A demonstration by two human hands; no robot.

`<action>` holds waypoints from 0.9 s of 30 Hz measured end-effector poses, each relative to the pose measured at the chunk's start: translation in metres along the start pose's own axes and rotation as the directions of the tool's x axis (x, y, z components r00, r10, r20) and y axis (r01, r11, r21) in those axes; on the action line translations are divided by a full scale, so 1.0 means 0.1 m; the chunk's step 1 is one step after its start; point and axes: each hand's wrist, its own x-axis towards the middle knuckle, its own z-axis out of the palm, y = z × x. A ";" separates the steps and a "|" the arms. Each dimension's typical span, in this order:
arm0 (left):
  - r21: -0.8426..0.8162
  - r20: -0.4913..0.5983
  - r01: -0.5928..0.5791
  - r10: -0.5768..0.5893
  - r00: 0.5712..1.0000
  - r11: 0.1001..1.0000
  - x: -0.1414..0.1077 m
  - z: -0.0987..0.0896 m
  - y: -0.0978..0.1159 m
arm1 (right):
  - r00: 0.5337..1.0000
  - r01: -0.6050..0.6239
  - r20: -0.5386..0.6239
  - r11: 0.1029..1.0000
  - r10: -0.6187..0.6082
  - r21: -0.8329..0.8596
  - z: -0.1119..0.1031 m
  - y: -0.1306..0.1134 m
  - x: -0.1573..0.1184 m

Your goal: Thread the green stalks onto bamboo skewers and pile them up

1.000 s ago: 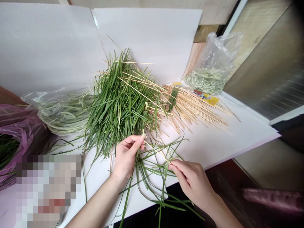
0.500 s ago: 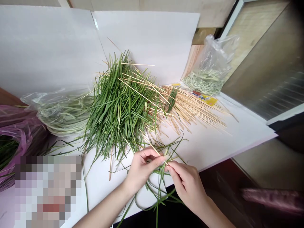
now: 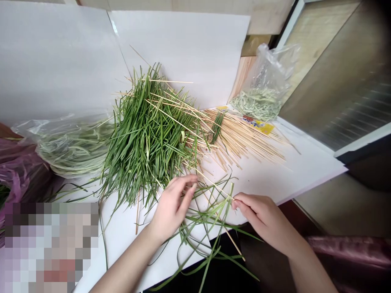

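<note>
My right hand pinches the end of a thin wooden skewer, where several green chive leaves are gathered and hang down over the table's front edge. To the left, my left hand has its thumb and fingers apart, with nothing visible between them, beside the skewer's far part. Behind my left hand lies a large heap of green chives. Many bare skewers fan out to the right of the heap.
A clear bag of pale green strands lies left of the heap, near a purple bag. Another clear bag stands at the back right. Yellow packaging lies by the skewers. A blurred patch covers the lower left.
My left hand has let go of the skewer and moved slightly left. My right hand has moved right with the skewer and the leaves, and the view has shifted a little.
</note>
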 end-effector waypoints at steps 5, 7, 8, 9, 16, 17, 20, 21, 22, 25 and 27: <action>0.499 0.314 -0.281 0.131 0.940 0.820 0.02 0.05 -0.15 | 0.992 -0.073 0.098 0.994 0.081 -0.080 -0.20 0.13 -0.06; 0.555 0.314 -0.291 0.128 0.941 0.779 0.01 0.06 -0.18 | 0.990 -0.086 0.104 0.992 0.096 -0.096 -0.21 0.15 -0.07; 0.565 0.297 -0.287 0.133 0.945 0.773 0.01 0.05 -0.19 | 0.989 -0.089 0.109 0.991 0.100 -0.097 -0.21 0.16 -0.07; 0.570 0.276 -0.279 0.139 0.951 0.773 0.01 0.05 -0.19 | 0.988 -0.091 0.113 0.991 0.102 -0.096 -0.21 0.17 -0.07; 0.442 0.040 -0.068 0.056 0.998 0.894 0.04 -0.02 -0.19 | 0.978 -0.154 0.126 0.981 0.169 -0.121 -0.26 0.20 -0.06; 0.375 0.006 -0.019 0.018 1.000 0.927 0.05 -0.03 -0.20 | 0.977 -0.157 0.126 0.980 0.173 -0.124 -0.26 0.21 -0.06; 0.156 -0.067 0.115 -0.106 0.992 0.981 0.07 -0.05 -0.21 | 0.977 -0.161 0.119 0.979 0.176 -0.121 -0.26 0.22 -0.07; 0.097 -0.082 0.146 -0.138 0.987 0.985 0.07 -0.06 -0.22 | 0.978 -0.162 0.116 0.979 0.176 -0.120 -0.25 0.22 -0.07; 0.048 -0.094 0.169 -0.164 0.982 0.984 0.07 -0.07 -0.22 | 0.978 -0.161 0.115 0.980 0.175 -0.121 -0.25 0.22 -0.06; -0.042 -0.122 0.209 -0.212 0.969 0.977 0.07 -0.08 -0.21 | 0.979 -0.150 0.117 0.980 0.165 -0.128 -0.22 0.22 -0.05; -0.070 -0.131 0.217 -0.225 0.966 0.974 0.06 -0.08 -0.21 | 0.982 -0.135 0.109 0.980 0.151 -0.143 -0.19 0.22 -0.03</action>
